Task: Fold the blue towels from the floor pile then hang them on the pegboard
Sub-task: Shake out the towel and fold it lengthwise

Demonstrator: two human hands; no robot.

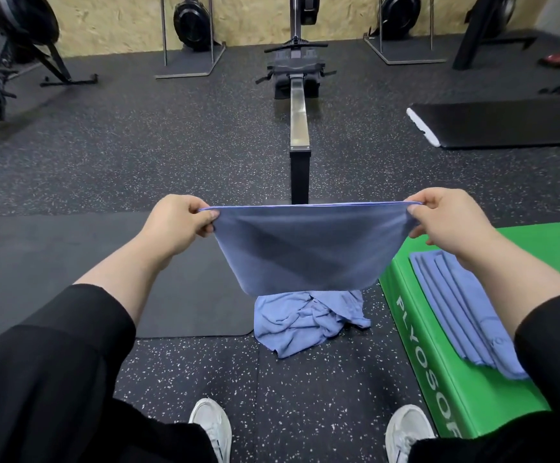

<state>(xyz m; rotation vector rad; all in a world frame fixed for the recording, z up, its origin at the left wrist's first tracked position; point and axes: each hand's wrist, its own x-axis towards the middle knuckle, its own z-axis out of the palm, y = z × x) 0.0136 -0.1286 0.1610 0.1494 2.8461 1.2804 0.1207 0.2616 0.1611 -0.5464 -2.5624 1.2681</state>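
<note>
Left hand [180,222] and right hand [439,217] each pinch a top corner of a blue towel [308,248], stretched taut in the air just above the floor pile [305,324]. Folded towels [455,302] lie on the green box [415,332] right of the pile. For a clean fold: keep edges level, match corners, then lay it on that stack.

Blue towel [308,248], green box [439,355], speckled floor [178,372]

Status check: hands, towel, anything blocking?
Left hand and right hand pinch the held towel by its top corners, stretched. Floor pile beneath. Folded towels on green box. Nothing blocking.
</note>
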